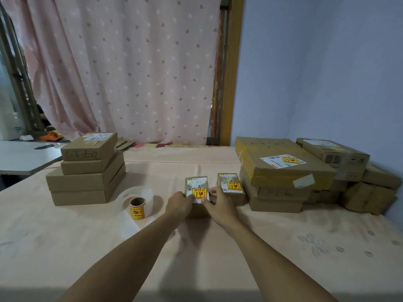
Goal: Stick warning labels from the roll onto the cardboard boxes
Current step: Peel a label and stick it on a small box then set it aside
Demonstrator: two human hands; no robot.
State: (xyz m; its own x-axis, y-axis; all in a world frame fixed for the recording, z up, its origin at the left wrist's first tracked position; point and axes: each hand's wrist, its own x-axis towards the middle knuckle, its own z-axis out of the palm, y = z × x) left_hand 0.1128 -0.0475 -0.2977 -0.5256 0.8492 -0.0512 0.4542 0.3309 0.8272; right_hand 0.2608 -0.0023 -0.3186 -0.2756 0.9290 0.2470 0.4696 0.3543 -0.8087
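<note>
A small cardboard box (197,184) stands mid-table with a yellow-and-red warning label (199,194) on its top near the front edge. My left hand (180,202) holds the box's left front corner, and my right hand (218,201) grips its right front side, thumb at the label's edge. The label roll (137,208) stands on edge to the left, with a loose white backing strip (139,191) curling behind it. A second small box (231,186), labelled, sits just to the right.
A stack of plain boxes (87,171) rises at the left. At the right, a big yellow-taped box (281,162) with a label tops another stack, with more boxes (368,186) behind. A pink cloth (196,247) covers the table; a curtain hangs behind.
</note>
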